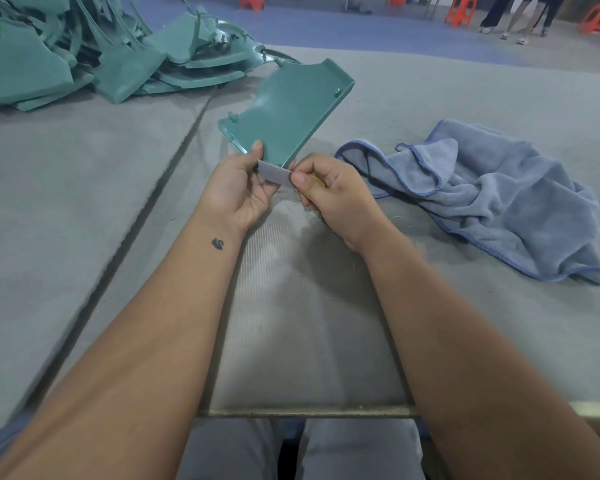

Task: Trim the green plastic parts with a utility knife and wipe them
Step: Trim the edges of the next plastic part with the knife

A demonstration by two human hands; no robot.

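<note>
A flat green plastic part (288, 112) is held up over the grey table, tilted away from me. My left hand (238, 192) grips its near left corner, thumb on top. My right hand (329, 194) is curled round a utility knife (276, 174); its grey blade lies against the part's near edge, and a bit of yellow handle shows between the fingers. A crumpled blue towel (492, 195) lies on the table to the right of my hands.
A heap of green plastic parts (84, 57) fills the far left of the grey table (84, 188). A dark seam runs diagonally across the table's left half. Orange stools (459, 10) and people's legs stand on the floor beyond. The table's front edge is just above my lap.
</note>
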